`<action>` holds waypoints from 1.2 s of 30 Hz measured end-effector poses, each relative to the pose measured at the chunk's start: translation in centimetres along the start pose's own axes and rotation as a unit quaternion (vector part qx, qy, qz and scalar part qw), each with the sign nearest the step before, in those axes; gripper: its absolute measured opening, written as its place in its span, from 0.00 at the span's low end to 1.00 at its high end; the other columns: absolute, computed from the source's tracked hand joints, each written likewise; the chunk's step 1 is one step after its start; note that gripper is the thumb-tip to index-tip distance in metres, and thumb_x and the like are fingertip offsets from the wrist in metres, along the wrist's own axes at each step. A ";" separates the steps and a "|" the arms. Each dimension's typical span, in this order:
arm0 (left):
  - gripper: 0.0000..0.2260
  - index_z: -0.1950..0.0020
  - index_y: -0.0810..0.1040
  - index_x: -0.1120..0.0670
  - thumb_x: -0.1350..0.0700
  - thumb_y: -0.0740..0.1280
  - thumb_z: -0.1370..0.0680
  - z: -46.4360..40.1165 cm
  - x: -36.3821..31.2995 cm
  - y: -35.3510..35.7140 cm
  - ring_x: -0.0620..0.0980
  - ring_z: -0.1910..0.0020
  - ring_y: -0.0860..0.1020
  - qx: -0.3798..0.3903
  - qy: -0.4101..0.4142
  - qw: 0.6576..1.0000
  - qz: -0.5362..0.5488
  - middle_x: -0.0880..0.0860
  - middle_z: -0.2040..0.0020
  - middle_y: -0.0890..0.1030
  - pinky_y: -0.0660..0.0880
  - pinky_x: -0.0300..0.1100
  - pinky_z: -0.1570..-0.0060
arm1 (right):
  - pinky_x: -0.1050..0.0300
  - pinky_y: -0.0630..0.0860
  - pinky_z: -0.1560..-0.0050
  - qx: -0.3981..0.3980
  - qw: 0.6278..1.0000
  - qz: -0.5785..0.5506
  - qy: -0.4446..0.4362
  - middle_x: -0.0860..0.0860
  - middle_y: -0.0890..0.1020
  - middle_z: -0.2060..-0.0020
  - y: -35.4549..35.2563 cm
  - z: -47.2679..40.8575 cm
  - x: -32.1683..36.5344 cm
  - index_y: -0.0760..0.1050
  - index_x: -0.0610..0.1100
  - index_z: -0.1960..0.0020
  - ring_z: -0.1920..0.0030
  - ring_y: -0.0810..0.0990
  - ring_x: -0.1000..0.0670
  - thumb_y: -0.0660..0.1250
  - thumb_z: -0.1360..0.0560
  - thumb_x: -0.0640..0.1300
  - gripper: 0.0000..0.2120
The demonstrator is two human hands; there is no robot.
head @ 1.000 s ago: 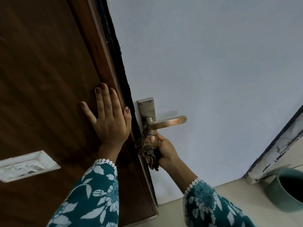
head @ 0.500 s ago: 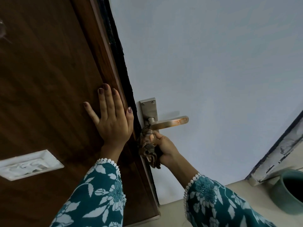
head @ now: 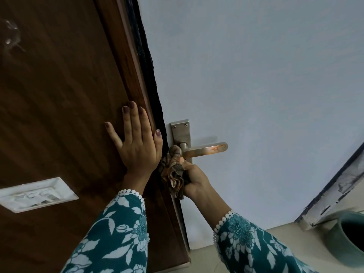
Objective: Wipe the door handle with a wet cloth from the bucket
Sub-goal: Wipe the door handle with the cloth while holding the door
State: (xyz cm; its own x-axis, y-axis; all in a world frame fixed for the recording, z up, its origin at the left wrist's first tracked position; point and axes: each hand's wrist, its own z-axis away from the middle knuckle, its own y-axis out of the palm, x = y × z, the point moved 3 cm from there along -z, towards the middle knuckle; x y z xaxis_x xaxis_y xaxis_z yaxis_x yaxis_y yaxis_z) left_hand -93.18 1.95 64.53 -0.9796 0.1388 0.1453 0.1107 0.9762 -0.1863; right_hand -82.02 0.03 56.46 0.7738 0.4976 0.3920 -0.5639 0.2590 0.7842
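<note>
My right hand (head: 195, 179) squeezes the bunched cloth (head: 173, 170) against the root of the door handle (head: 204, 149). The handle's long bar points right, away from the door's edge. My left hand (head: 137, 140) lies flat and wide open on the brown door (head: 59, 115). A green bucket (head: 346, 239) sits low on the right.

A white switch plate (head: 36, 194) is mounted on the brown wooden panel (head: 55, 99).
</note>
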 end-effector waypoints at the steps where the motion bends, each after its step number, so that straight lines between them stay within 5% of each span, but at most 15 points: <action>1: 0.27 0.22 0.48 0.60 0.52 0.53 0.18 0.0 0.0 0.0 0.52 0.22 0.47 0.000 0.001 1.000 0.000 0.59 0.26 0.61 0.43 0.61 0.28 | 0.46 0.76 0.50 -0.014 1.000 -0.002 0.007 0.39 0.80 0.56 -0.3 -0.1 -0.2 0.77 0.36 0.50 0.56 0.79 0.42 0.59 0.23 0.36 0.09; 10: 0.27 0.22 0.49 0.60 0.52 0.53 0.18 0.0 0.1 0.2 0.52 0.22 0.48 -0.010 -0.001 1.000 0.001 0.57 0.25 0.59 0.44 0.61 0.28 | 0.45 0.74 0.39 -0.038 0.999 -0.004 -0.016 0.40 0.81 0.54 -3.0 -0.1 0.8 0.79 0.36 0.48 0.53 0.80 0.42 0.62 0.24 0.38 0.09; 13: 0.27 0.22 0.49 0.60 0.52 0.53 0.18 0.0 0.1 0.2 0.52 0.22 0.48 -0.010 -0.002 1.000 -0.003 0.58 0.26 0.61 0.43 0.61 0.28 | 0.48 0.78 0.47 -0.027 0.994 0.093 -0.045 0.41 0.82 0.59 -4.2 2.1 0.8 0.80 0.38 0.56 0.55 0.80 0.43 0.61 0.24 0.35 0.09; 16: 0.27 0.23 0.51 0.60 0.53 0.54 0.18 0.1 0.0 0.3 0.52 0.22 0.49 -0.014 -0.002 1.000 -0.002 0.59 0.26 0.62 0.44 0.61 0.28 | 0.47 0.80 0.51 -0.036 0.950 0.279 -0.135 0.38 0.82 0.52 -4.4 5.4 1.6 0.79 0.41 0.49 0.50 0.81 0.38 0.59 0.22 0.34 0.11; 18: 0.27 0.23 0.51 0.60 0.53 0.54 0.19 0.1 0.1 0.3 0.52 0.22 0.49 -0.012 -0.003 1.000 -0.003 0.60 0.26 0.62 0.44 0.61 0.28 | 0.51 0.81 0.56 -0.045 0.879 0.410 -0.239 0.44 0.83 0.53 -3.8 7.0 2.9 0.78 0.47 0.46 0.51 0.83 0.41 0.62 0.23 0.37 0.10; 21: 0.27 0.22 0.51 0.60 0.53 0.54 0.19 0.0 0.1 0.2 0.52 0.22 0.48 -0.012 -0.005 1.000 -0.001 0.60 0.26 0.62 0.43 0.61 0.28 | 0.70 0.74 0.52 -0.092 0.684 0.555 -0.464 0.60 0.80 0.56 -1.5 8.5 5.3 0.77 0.51 0.40 0.55 0.79 0.60 0.67 0.26 0.40 0.15; 23: 0.27 0.22 0.51 0.60 0.53 0.54 0.18 0.0 0.1 0.2 0.52 0.22 0.48 -0.010 -0.004 1.000 -0.004 0.59 0.25 0.61 0.44 0.61 0.28 | 0.76 0.69 0.50 -0.092 0.552 0.585 -0.587 0.57 0.81 0.50 0.3 8.4 6.1 0.77 0.46 0.39 0.51 0.76 0.61 0.68 0.27 0.39 0.16; 26: 0.27 0.22 0.51 0.60 0.53 0.54 0.18 0.0 0.0 0.1 0.52 0.22 0.48 -0.007 -0.002 1.000 -0.002 0.58 0.25 0.59 0.43 0.61 0.28 | 0.57 0.73 0.45 -0.087 0.338 0.669 -0.656 0.47 0.82 0.45 1.3 5.3 5.4 0.79 0.43 0.40 0.47 0.80 0.49 0.67 0.26 0.39 0.15; 28: 0.27 0.23 0.51 0.60 0.53 0.54 0.18 0.0 0.0 0.1 0.52 0.22 0.48 -0.008 -0.004 1.000 -0.001 0.60 0.26 0.61 0.43 0.61 0.28 | 0.52 0.71 0.41 -0.091 0.235 0.712 -0.656 0.46 0.82 0.44 0.7 3.1 4.1 0.79 0.45 0.41 0.43 0.80 0.46 0.64 0.24 0.39 0.13; 32: 0.27 0.22 0.50 0.60 0.53 0.55 0.18 0.0 0.1 0.0 0.52 0.22 0.48 -0.009 -0.004 1.000 0.006 0.61 0.26 0.62 0.42 0.60 0.28 | 0.51 0.69 0.40 -0.068 0.210 0.698 -0.682 0.48 0.83 0.45 0.4 2.2 4.1 0.80 0.48 0.42 0.43 0.79 0.47 0.59 0.21 0.39 0.14; 36: 0.27 0.22 0.49 0.60 0.53 0.55 0.18 0.1 0.2 -0.1 0.52 0.22 0.48 -0.005 0.001 1.000 0.013 0.60 0.26 0.61 0.41 0.59 0.28 | 0.51 0.71 0.47 -0.058 0.257 0.696 -0.668 0.51 0.84 0.48 0.3 2.6 6.0 0.81 0.49 0.44 0.49 0.81 0.47 0.64 0.25 0.41 0.12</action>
State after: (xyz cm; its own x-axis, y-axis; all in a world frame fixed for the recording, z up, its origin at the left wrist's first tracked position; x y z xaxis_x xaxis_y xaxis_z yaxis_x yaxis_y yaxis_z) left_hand -93.37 1.83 64.53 -0.9761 0.1641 0.1428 0.1373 0.9740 -0.1804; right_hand -76.79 0.94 60.34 -0.8357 -0.5338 0.1289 -0.5076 0.6613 -0.5523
